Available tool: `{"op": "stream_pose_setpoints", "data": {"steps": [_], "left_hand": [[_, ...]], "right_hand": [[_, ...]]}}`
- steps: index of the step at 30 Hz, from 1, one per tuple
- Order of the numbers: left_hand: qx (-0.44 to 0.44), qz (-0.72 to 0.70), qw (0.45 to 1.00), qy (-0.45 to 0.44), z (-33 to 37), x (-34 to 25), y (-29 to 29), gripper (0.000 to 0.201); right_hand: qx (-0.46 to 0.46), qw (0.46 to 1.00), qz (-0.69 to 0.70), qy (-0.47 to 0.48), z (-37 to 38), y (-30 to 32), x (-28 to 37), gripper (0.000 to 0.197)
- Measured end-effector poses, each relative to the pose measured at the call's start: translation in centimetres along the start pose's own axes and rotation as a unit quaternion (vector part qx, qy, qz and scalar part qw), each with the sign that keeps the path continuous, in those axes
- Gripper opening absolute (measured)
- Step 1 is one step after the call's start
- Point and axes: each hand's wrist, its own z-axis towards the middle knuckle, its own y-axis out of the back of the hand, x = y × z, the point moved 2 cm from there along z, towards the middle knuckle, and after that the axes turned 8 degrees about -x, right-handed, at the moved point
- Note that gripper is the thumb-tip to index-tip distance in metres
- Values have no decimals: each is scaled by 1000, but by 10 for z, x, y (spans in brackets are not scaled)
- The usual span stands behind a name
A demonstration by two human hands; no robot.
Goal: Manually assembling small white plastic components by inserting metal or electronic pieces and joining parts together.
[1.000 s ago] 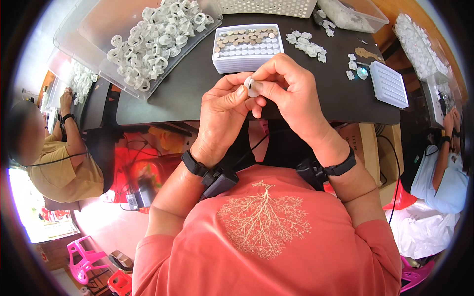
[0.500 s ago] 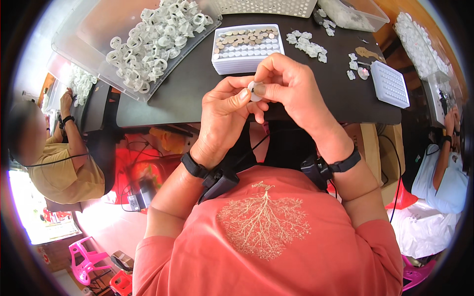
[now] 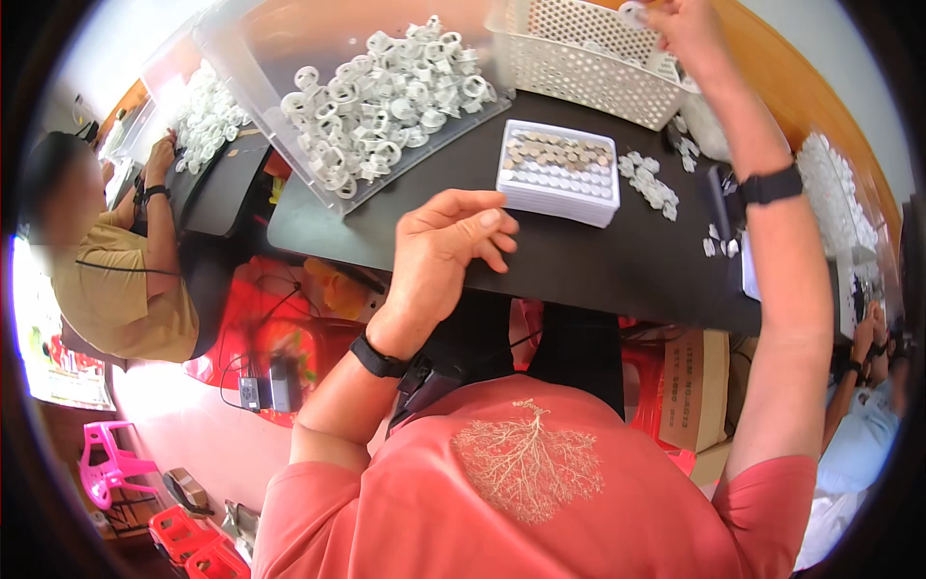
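My right hand point(image 3: 687, 34) reaches out over the white perforated basket point(image 3: 588, 82) at the back. Its fingers pinch a small white round plastic piece point(image 3: 634, 13). My left hand point(image 3: 449, 241) hovers near the table's front edge, its fingers loosely bent and apart, with nothing visible in them. Between the hands, farther back, a stack of white trays point(image 3: 559, 198) stands on the table. The top tray carries rows of small metallic discs point(image 3: 559, 150) and white round pieces point(image 3: 555, 181).
A clear bin point(image 3: 362, 203) of white ring-shaped parts point(image 3: 395, 96) stands at the back left. Small white clips point(image 3: 651, 183) lie right of the trays on the dark table point(image 3: 405, 232). People work at both sides, one in a tan shirt point(image 3: 140, 280).
My right hand has left my left hand and swung far out to the back right, carrying the white round piece. The left fingers have loosened. The whole view has shifted.
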Motion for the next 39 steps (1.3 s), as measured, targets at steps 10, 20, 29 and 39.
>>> {"op": "stream_pose_setpoints", "data": {"steps": [10, 20, 29, 39], "left_hand": [[-209, -15, 975, -72, 2, -22, 77, 27], [-197, -84, 977, -18, 2, -32, 86, 49], [-163, -92, 982, -21, 17, -22, 77, 64], [-176, -95, 979, -34, 11, -15, 74, 68]], "right_hand": [[326, 910, -113, 229, -77, -151, 122, 19], [426, 849, -176, 259, -119, -257, 153, 16], [428, 869, -184, 168, -100, -227, 134, 16], [398, 877, -153, 222, -128, -228, 133, 20]]}}
